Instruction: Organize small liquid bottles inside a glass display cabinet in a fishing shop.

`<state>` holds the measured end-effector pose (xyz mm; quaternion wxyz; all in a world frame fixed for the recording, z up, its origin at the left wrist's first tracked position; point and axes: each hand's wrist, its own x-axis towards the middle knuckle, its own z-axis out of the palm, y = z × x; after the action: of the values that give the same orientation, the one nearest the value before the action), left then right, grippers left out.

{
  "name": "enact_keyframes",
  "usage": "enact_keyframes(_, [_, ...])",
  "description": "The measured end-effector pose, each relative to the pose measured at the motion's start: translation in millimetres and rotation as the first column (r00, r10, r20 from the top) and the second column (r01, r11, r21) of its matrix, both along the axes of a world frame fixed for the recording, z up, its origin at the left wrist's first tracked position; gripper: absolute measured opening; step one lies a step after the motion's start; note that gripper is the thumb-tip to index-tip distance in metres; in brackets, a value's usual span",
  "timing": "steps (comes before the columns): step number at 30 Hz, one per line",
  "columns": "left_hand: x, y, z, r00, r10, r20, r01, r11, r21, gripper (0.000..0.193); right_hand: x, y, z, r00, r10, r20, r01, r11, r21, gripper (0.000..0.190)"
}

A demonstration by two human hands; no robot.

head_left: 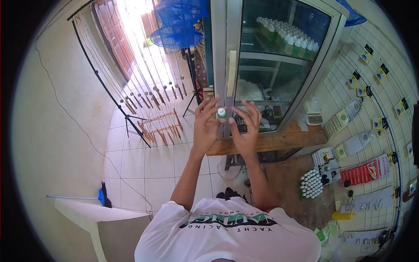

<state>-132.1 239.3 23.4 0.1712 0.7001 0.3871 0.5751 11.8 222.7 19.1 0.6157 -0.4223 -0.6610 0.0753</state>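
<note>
A small bottle (222, 114) with a white cap and green contents is held between the fingers of my left hand (207, 126), about level with the cabinet's lower part. My right hand (246, 126) is raised close beside it, fingers apart and holding nothing. Both hands are in front of an aluminium-framed glass cabinet (229, 39). On the cabinet's upper shelf stand many similar bottles (288, 37), white-capped, most with green liquid. Plastic-wrapped goods lie behind the glass lower down.
The cabinet rests on a wooden bench (265, 145). To the right, a wooden table (288, 193) bears a cluster of white-capped bottles (311, 184). A small scale (314, 120) stands by the tiled wall with hanging packets (381, 72). At left are a black stand (104, 82) and hanging wooden-handled pieces (160, 98).
</note>
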Motion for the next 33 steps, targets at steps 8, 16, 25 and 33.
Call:
enact_keyframes(8, [3, 26, 11, 0.994, -0.072, 0.084, 0.078, 0.994, -0.072, 0.041, 5, 54, 27, 0.974, -0.136, 0.179, 0.113, 0.984, 0.134, 0.035])
enact_keyframes(16, [1, 23, 10, 0.991, -0.096, 0.096, 0.105, 0.99, -0.096, 0.049, -1, 57, 29, 0.996, -0.07, 0.047, 0.065, 0.992, 0.104, 0.026])
enact_keyframes(25, [2, 3, 9, 0.98, -0.058, 0.189, 0.076, 0.993, -0.09, 0.038, -2, 33, 36, 0.997, -0.079, -0.023, 0.082, 0.989, 0.122, 0.024])
enact_keyframes(33, [27, -49, 7, 0.983, 0.042, 0.178, -0.034, 0.998, -0.05, 0.036, 17, -24, 40, 0.985, -0.169, 0.018, 0.161, 0.962, 0.222, 0.031])
